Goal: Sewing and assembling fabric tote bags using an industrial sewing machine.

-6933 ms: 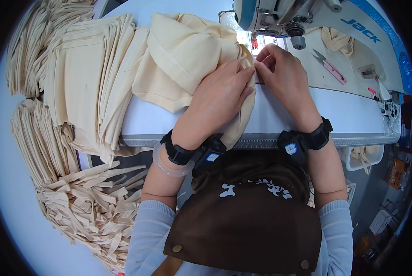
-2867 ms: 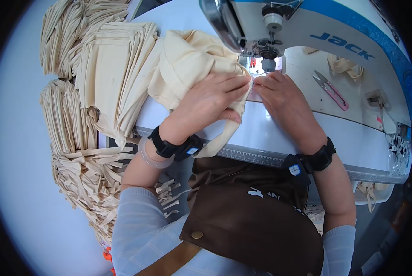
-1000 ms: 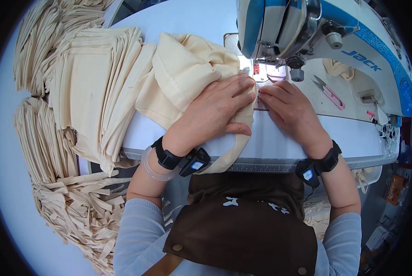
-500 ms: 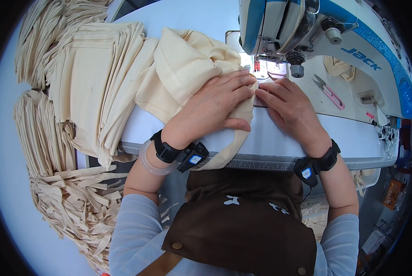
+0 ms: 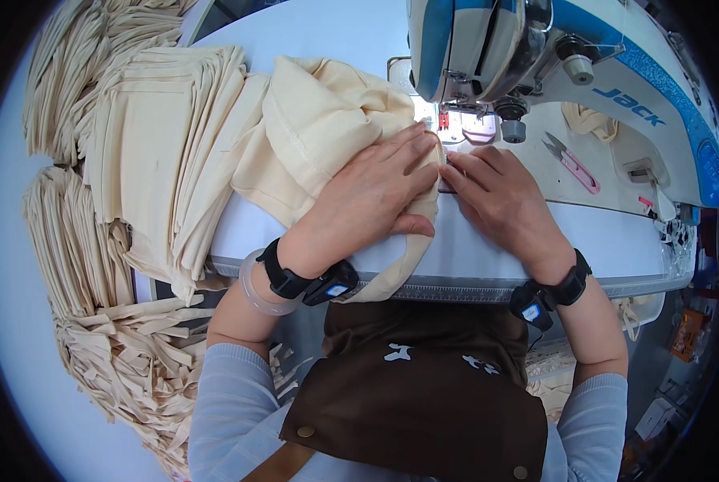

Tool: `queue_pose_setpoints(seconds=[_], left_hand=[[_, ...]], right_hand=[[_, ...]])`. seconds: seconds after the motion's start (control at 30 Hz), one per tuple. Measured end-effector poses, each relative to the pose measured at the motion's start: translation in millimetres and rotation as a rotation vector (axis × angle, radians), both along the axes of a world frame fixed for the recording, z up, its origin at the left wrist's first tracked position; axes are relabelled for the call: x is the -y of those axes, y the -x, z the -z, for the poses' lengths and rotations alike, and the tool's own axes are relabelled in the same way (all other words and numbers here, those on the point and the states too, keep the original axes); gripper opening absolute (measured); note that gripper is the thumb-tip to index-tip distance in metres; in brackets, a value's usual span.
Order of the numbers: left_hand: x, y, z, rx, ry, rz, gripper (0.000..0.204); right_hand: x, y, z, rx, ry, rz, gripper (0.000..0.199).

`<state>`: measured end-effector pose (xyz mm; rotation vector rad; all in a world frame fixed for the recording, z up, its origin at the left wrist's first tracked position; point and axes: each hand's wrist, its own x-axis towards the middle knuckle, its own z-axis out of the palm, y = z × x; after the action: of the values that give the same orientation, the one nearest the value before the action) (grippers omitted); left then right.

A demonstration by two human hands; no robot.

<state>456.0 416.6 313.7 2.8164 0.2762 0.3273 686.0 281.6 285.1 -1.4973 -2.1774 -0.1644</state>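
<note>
A cream cloth bag point(image 5: 327, 128) lies bunched on the white sewing table point(image 5: 488, 257), its edge under the foot of a blue and white sewing machine point(image 5: 488, 48). My left hand point(image 5: 371, 197) lies flat on the cloth with fingers spread, pressing it down just left of the needle. My right hand point(image 5: 496, 197) rests on the table beside it, fingertips pinching the cloth's edge in front of the presser foot. A cream strap hangs over the table's front edge under my left hand. Both wrists wear black bands.
A stack of finished cream bags point(image 5: 167, 153) fills the table's left side. More bags and loose cream straps point(image 5: 110, 361) are heaped at the lower left. Small pink-handled snips point(image 5: 572, 161) lie on the machine bed to the right.
Both hands stay on the cloth at the needle. Over the last second the view has shifted slightly; the hands have crept a little toward the presser foot.
</note>
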Motion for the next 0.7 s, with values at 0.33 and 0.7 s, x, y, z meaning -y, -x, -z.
queue_pose_setpoints(seconds=[0.33,0.7], left_hand=[[-15,0,-8,-0.059,0.1,0.031,0.073],[-21,4,-2,-0.017,0.145,0.044,0.076]], right_hand=[[-2,3,-2,0.023,0.016,0.017,0.058],[-4,6,-3,0.05,0.02,0.023,0.061]])
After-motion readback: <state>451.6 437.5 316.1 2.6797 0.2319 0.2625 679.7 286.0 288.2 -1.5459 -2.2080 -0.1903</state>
